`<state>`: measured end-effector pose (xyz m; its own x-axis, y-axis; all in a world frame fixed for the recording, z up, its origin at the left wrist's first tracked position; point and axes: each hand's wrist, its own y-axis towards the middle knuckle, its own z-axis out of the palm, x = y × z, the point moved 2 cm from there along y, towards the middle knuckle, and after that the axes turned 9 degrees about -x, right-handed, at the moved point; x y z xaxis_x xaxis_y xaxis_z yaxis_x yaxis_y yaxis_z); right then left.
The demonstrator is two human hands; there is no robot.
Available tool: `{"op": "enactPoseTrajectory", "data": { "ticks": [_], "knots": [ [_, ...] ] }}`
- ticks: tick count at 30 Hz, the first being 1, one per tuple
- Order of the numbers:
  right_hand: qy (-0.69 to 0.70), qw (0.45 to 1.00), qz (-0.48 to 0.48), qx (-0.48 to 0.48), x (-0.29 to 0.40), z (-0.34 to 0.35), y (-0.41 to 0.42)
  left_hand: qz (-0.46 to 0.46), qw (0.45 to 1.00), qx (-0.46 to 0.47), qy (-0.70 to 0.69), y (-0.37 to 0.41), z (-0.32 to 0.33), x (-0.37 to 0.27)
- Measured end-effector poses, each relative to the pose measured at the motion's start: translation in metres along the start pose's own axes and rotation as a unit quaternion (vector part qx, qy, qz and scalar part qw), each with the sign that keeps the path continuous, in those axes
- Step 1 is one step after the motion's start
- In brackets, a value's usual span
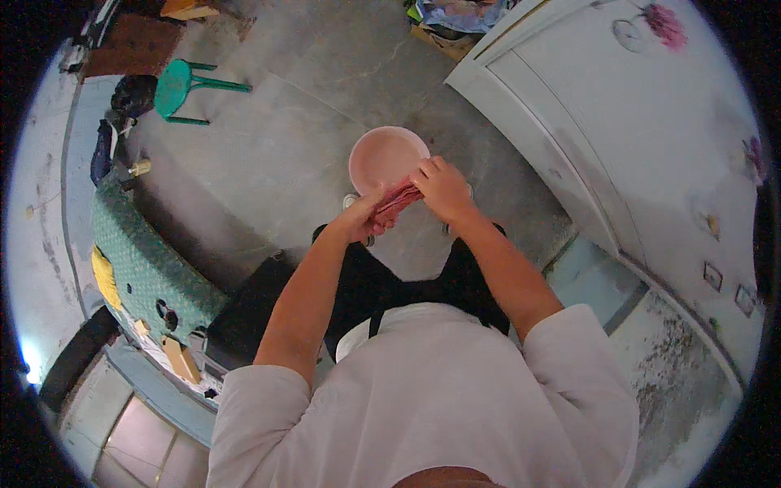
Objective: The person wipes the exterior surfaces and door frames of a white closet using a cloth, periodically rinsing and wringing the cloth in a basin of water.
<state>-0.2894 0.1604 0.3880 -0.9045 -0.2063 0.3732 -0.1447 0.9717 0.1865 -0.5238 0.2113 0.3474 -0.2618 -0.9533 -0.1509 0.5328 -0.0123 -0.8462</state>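
A bunched reddish-pink cloth (399, 200) is stretched between my two hands, over the near edge of a round pink basin (390, 160). My left hand (368, 215) grips its lower left end, fingers curled around it. At the upper right end, my right hand (442, 188) pinches the cloth, knuckles up, close to the basin's right rim. The basin stands on the floor in front of my feet; what lies in it is too blurred to tell.
A green stool (174, 90) lies on its side at the upper left. Left of me stands a table with a green patterned cover (165, 262). On the right is a large white cabinet (586, 122) with flower pictures. Bags (460, 18) lie at the top.
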Motion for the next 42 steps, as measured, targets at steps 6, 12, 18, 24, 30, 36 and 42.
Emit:
{"op": "enactPoseTrajectory", "data": {
  "ticks": [6,12,18,24,30,36,42],
  "knots": [
    [0.053,0.983,0.064,-0.164,0.067,-0.111,0.004,0.029,0.983,0.122,0.133,-0.117,0.071,-0.04],
    [0.11,0.891,0.257,-0.358,0.131,-0.208,-0.016,0.208,0.946,0.101,0.228,-0.167,0.135,-0.066],
    [0.555,0.59,0.483,-0.332,0.134,-0.227,-0.086,0.313,0.862,0.083,0.389,-0.189,0.236,-0.066],
    [0.483,0.587,0.429,-0.489,0.113,-0.269,-0.182,0.281,0.801,0.154,0.505,-0.167,0.348,-0.002],
    [0.536,0.507,0.446,-0.508,0.087,-0.328,-0.324,0.15,0.754,0.205,0.605,-0.11,0.452,0.071],
    [0.604,0.374,0.379,-0.593,0.058,-0.362,-0.443,0.179,0.695,0.296,0.631,-0.074,0.568,0.15],
    [0.565,0.359,0.419,-0.613,0.036,-0.437,-0.483,0.19,0.715,0.302,0.601,-0.052,0.639,0.191]
  ]
}}
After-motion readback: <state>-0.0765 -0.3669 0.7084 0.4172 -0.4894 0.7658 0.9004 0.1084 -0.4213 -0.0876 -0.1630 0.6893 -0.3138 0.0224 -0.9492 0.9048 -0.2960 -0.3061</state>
